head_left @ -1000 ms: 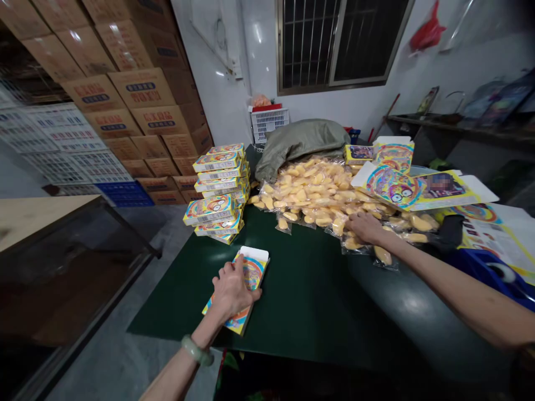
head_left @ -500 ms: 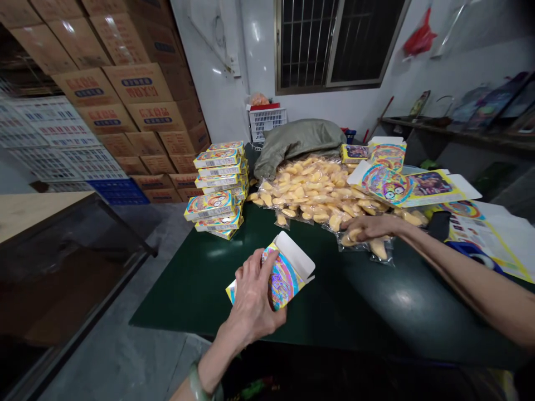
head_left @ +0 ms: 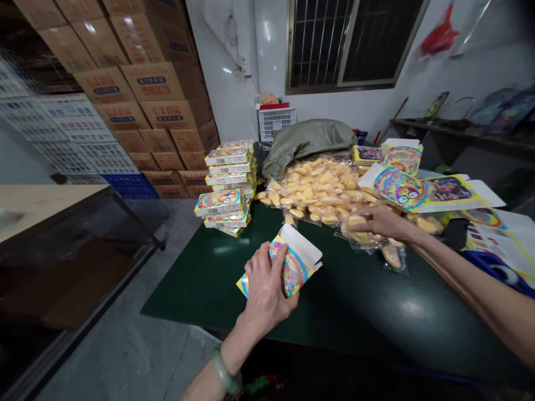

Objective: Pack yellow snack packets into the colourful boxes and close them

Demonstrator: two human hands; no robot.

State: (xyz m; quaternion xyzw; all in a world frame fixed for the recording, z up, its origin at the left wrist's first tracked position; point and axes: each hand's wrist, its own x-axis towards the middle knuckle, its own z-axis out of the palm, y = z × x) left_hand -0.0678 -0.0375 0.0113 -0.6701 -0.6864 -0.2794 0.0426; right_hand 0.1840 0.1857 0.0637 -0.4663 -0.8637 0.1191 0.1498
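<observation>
My left hand (head_left: pixel 267 281) is wrapped over a colourful cardboard box (head_left: pixel 295 273), tilted above the green table. The box's white end flap (head_left: pixel 304 245) stands open on the far right side. My right hand (head_left: pixel 387 221) is at the front edge of a heap of yellow pieces in clear wrappers (head_left: pixel 313 186). Its fingers pinch a wrapped yellow piece (head_left: pixel 356 221); the fingertips are partly blurred. Just below that hand, another wrapped piece (head_left: pixel 392 257) lies apart on the table.
Filled colourful boxes (head_left: pixel 228 179) form a stack left of the heap. A grey-green sack (head_left: pixel 311 139) lies behind it. Flattened cartons (head_left: pixel 443 192) lie on the right, near a blue tape dispenser (head_left: pixel 497 273). Brown cartons (head_left: pixel 156 83) are piled at the back left.
My right hand has drawn up slightly from the table with a wrapped piece between its fingers. My left hand keeps its grip on the box. The whole view has shifted a little.
</observation>
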